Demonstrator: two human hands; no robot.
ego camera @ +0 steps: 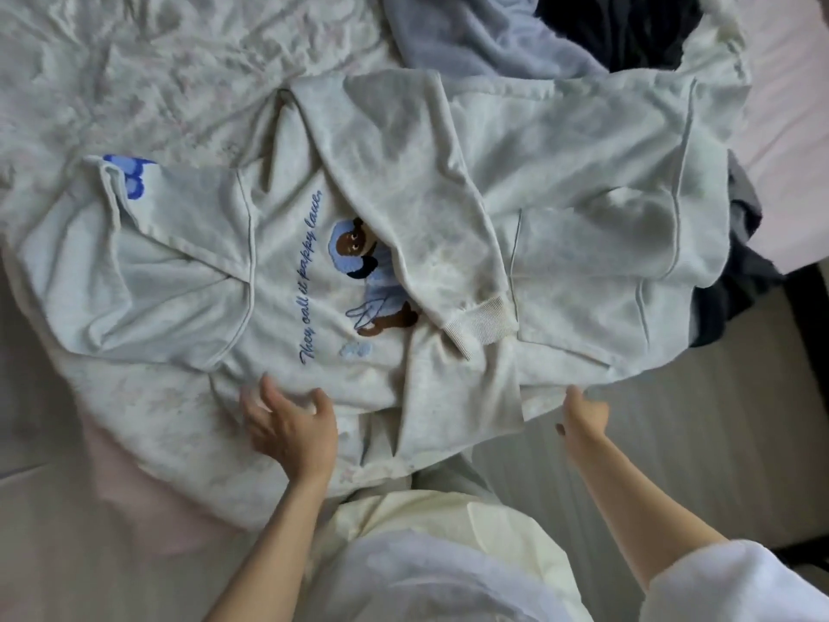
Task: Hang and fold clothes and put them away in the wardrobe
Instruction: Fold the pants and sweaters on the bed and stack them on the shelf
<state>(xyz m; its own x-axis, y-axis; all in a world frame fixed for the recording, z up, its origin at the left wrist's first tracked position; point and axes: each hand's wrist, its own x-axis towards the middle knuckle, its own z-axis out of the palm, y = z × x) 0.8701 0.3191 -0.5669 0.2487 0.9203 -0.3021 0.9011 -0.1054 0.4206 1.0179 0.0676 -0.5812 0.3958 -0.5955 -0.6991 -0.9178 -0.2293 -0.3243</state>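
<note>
Both hands (291, 428) (583, 415) at near edge of spread pale sweatshirt (583, 172)

Floral bedspread (157, 74) w/ pink sheet (789, 127) at edge; pale floor (673, 442).

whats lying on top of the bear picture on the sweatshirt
A sleeve with a ribbed cuff lies across the sweatshirt, covering the right part of the bear picture; that part is hidden.

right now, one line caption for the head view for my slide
Pale grey sweatshirt with a bear print spread on the bed; left hand open at its near edge, right hand gripping the hem.
</note>
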